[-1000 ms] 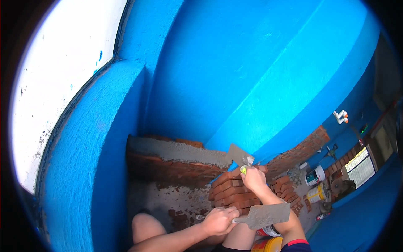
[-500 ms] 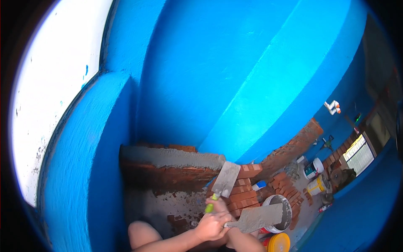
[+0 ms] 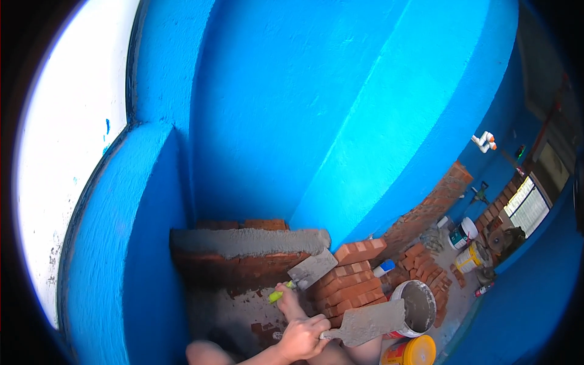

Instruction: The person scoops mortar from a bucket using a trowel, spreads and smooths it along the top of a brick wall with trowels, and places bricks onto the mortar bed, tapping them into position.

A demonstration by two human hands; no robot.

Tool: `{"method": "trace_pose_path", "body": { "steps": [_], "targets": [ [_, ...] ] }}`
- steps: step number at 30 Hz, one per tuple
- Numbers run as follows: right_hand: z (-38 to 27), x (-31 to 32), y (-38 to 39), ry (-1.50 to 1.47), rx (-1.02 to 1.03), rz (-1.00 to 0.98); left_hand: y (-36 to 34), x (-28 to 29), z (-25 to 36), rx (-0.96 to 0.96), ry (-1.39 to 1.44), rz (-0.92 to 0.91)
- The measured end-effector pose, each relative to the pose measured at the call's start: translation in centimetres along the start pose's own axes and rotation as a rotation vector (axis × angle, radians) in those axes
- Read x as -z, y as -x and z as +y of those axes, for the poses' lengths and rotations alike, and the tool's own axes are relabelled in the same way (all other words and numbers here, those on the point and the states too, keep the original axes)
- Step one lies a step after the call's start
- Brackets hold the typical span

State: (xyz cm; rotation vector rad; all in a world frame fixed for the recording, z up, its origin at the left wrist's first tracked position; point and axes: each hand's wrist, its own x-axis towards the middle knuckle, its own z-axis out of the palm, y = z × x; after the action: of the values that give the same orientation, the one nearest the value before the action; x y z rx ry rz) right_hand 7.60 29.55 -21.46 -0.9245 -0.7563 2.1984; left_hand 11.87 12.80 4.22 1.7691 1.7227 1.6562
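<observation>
Trowel (image 3: 312,268) with the green handle sits in the right hand (image 3: 288,298), blade by the mortar-topped brick wall (image 3: 243,252). Left hand (image 3: 302,338) grips a mortar-loaded trowel (image 3: 368,323). Blue walls everywhere; the bucket (image 3: 418,308) holds grey mortar.

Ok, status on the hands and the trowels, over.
Left hand shut on mortar-loaded trowel. Right hand shut on green-handled trowel, blade at mortar-topped brick wall. Brick stack close beside the blade.

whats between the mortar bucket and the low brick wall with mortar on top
In the head view, a stack of loose red bricks sits between the bucket and the low wall. The trowel blade in the right hand also crosses that gap.
</observation>
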Motion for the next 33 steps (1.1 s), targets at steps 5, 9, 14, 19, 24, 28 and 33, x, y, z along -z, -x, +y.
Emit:
{"method": "trace_pose_path", "body": {
  "steps": [5, 9, 14, 19, 24, 28, 33],
  "targets": [
    [2.4, -0.8, 3.1, 0.031, -0.152, -0.165, 0.1, 0.0, -1.1, 0.048, -0.007, 0.000],
    [2.3, -2.1, 7.0, -0.047, -0.451, -0.456, -0.4, -0.1, -1.3, 0.038, -0.008, -0.014],
    [-6.1, -6.5, 9.2, 0.206, -0.427, -0.713, -0.6, -0.1, -0.9, 0.012, -0.008, 0.020],
    [-16.8, -5.1, 4.6, 1.369, 0.586, -0.405, -0.8, 0.1, -0.2, -0.047, -0.025, -0.018],
    [-20.1, -5.6, 4.5, 2.064, 0.794, -0.129, -0.5, 0.7, -0.2, 0.008, 0.036, 0.030],
    [-21.2, -8.9, 3.2, 2.113, 0.899, -0.073, 0.2, 0.0, -0.3, 0.003, 0.053, 0.075],
    [-21.5, -14.8, 0.2, 2.371, 0.792, -0.178, 0.3, 0.6, -0.2, -0.010, 0.064, 0.099]
  ]
}}
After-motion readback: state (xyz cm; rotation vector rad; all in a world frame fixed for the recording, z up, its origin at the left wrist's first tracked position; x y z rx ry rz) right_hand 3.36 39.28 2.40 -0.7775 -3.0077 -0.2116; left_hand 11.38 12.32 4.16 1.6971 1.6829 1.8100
